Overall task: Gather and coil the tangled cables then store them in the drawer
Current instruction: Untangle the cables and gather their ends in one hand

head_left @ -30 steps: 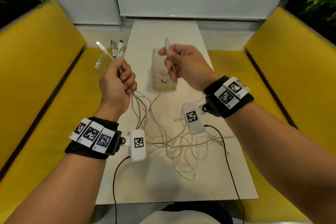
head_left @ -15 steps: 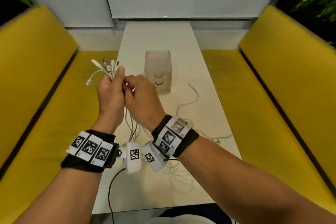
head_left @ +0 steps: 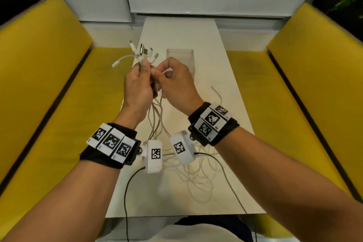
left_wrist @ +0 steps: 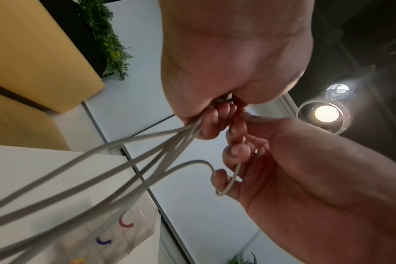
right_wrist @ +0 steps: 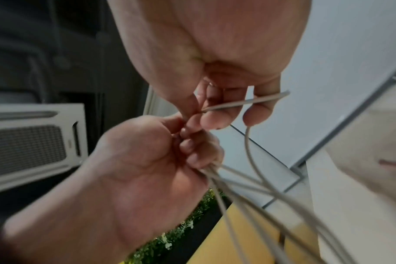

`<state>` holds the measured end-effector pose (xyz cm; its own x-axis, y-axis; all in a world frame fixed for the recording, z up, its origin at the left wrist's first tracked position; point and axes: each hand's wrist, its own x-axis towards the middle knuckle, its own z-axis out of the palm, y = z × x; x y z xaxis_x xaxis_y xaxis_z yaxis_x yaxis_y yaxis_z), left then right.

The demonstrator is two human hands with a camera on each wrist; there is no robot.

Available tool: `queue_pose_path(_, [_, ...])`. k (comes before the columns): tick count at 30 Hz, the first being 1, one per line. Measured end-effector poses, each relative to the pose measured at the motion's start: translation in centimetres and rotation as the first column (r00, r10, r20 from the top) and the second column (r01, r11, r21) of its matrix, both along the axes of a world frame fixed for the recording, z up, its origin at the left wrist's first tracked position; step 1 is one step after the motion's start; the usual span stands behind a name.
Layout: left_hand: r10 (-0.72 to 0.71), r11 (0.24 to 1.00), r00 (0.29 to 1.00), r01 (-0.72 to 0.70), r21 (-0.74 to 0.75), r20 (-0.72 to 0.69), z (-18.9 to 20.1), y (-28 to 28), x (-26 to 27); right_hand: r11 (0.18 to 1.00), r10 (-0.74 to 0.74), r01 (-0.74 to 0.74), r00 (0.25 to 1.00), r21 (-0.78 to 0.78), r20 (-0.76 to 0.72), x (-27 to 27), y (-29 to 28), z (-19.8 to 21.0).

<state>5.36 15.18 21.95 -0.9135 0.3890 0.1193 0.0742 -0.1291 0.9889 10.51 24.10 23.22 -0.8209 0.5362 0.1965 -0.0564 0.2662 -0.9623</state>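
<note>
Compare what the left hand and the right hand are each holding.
The left hand grips a bundle of cables, plugs fanned above its fist; the right hand pinches just one cable. Both are raised over the table, touching each other.

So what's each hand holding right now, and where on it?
The left hand grips the cables just below their plugs. The right hand pinches one cable near its end.
</note>
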Motion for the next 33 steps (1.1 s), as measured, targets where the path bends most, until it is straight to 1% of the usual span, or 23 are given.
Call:
queue_pose_path(2, [0.03, 0.999, 0.998, -0.031, -0.011, -0.046, 0.6, 0.0, -0.1, 0.998, 0.056, -0.057, 0.998, 0.029, 0.019, 0.5, 0.4, 0.7])
queue_pose_path(3, [0.049, 0.999, 0.998, -0.049, 0.003, -0.041, 1.0, -0.1, -0.1, 0.996, 0.086, -0.087, 0.996, 0.032, 0.033, 0.7, 0.7, 0.8])
queue_pose_path(5, [0.081, 0.995, 0.997, -0.082, 0.06, 0.02, 1.5, -0.4, -0.5, 0.987, 0.152, -0.154, 0.986, 0.034, 0.065, 1.1, 1.1, 0.8])
queue_pose_path(7, [0.075, 0.991, 0.994, -0.082, 0.102, 0.075, 2.2, -0.6, -0.7, 0.977, 0.206, -0.21, 0.975, 0.039, 0.079, 1.7, 1.5, 0.8])
queue_pose_path(9, [0.072, 0.985, 0.994, -0.084, 0.148, 0.083, 2.6, -0.7, -0.6, 0.97, 0.238, -0.239, 0.97, 0.042, 0.042, 2.1, 1.8, 0.8])
queue_pose_path(12, [0.068, 0.968, 0.993, -0.089, 0.235, 0.097, 2.6, -0.6, -0.1, 0.961, 0.272, -0.275, 0.959, -0.036, -0.079, 2.9, 2.2, 1.0])
queue_pose_path(14, [0.087, 0.948, 0.986, -0.125, 0.291, 0.14, 2.9, -0.9, -0.1, 0.954, 0.298, -0.3, 0.951, -0.014, -0.085, 3.6, 2.5, 0.7])
queue_pose_path(16, [0.11, 0.91, 0.976, -0.176, 0.375, 0.189, 3.7, -1.9, -1.1, 0.947, 0.322, -0.322, 0.945, 0.012, -0.051, 4.3, 3.1, -0.1])
queue_pose_path(18, [0.099, 0.88, 0.976, -0.177, 0.442, 0.193, 4.7, -3.2, -2.5, 0.942, 0.327, -0.329, 0.944, -0.069, -0.039, 5.0, 4.3, -0.8])
queue_pose_path(19, [0.092, 0.877, 0.978, -0.167, 0.451, 0.185, 5.2, -3.7, -3.1, 0.939, 0.323, -0.325, 0.946, -0.112, -0.035, 5.3, 4.9, -1.2])
queue_pose_path(22, [0.092, 0.892, 0.982, -0.156, 0.425, 0.168, 5.5, -4.4, -3.5, 0.932, 0.324, -0.32, 0.946, -0.169, -0.003, 5.8, 6.5, -2.5])
queue_pose_path(24, [0.094, 0.894, 0.981, -0.159, 0.42, 0.171, 5.3, -4.4, -3.4, 0.931, 0.323, -0.312, 0.946, -0.189, 0.032, 6.1, 7.3, -3.2])
queue_pose_path(26, [0.107, 0.884, 0.976, -0.18, 0.431, 0.187, 5.3, -4.5, -3.7, 0.941, 0.317, -0.299, 0.943, -0.157, 0.104, 6.5, 8.1, -3.8])
queue_pose_path(29, [0.125, 0.851, 0.965, -0.224, 0.475, 0.23, 6.0, -5.1, -4.6, 0.961, 0.268, -0.276, 0.923, -0.01, 0.275, 7.1, 9.3, -5.2])
queue_pose_path(33, [0.143, 0.81, 0.948, -0.277, 0.517, 0.284, 6.9, -5.9, -5.6, 0.96, 0.124, -0.229, 0.864, 0.161, 0.489, 7.7, 11.8, -7.8])
